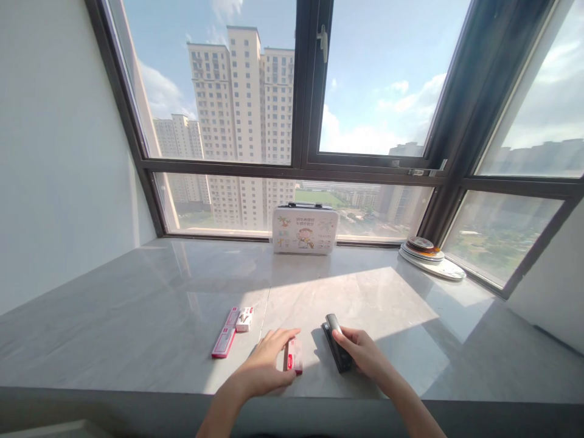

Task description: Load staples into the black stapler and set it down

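Note:
My left hand [267, 364] spans a small red and white box [294, 356], its thumb at the near end and its fingers at the far end. The box lies on the pale marbled sill, and the hand covers part of its left side. To the right, my right hand [362, 353] grips a black stapler [337, 347], thumb on top and the other fingers along its right side. The stapler rests on the sill, its top arm slightly raised from the base. Left of my hands lie long pink and white boxes [224, 340] beside a small white box [245, 319] with a staple picture.
A white case [305, 230] with cartoon prints and a black handle stands against the window. Stacked plates or round lids [422, 252] sit in the far right corner. The sill [137, 340] ends at a front edge near my wrists; a wall [55, 152] bounds it on the left.

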{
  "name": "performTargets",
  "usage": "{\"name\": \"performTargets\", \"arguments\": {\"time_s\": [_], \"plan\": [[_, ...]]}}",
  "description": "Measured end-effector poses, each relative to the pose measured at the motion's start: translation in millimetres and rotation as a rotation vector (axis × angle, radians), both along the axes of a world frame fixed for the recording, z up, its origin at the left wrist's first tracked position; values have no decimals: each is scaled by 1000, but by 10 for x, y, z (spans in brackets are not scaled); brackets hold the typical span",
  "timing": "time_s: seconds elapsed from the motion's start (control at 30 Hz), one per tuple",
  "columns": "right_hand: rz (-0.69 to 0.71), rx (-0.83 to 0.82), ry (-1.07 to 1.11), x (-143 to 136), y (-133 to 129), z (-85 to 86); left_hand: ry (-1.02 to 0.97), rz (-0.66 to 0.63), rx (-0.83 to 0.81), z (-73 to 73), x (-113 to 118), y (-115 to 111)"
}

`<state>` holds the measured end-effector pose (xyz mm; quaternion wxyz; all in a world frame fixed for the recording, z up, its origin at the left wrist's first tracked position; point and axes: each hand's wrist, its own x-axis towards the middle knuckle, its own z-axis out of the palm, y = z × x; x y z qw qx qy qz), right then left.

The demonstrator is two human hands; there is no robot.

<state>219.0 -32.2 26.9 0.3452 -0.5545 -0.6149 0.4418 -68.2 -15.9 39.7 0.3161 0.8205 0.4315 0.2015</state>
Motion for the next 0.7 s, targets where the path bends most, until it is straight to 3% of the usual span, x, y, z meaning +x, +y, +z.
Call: {"name": "performTargets", "arguments": {"time_s": [0.13, 0.3, 0.53, 0.7], "plan": [[-55, -22, 179, -327, -121, -138, -33, 122, -54, -83, -11, -72], [-25, 108, 255, -630, -87, -70, -26, 155, -13, -147, 69, -109], [-23, 100, 256, -682, -68, -40, -38, 168, 29, -205, 64, -92], [-94, 82, 85, -611, -107, -76, -89, 148, 43, -168, 80, -151]]}}
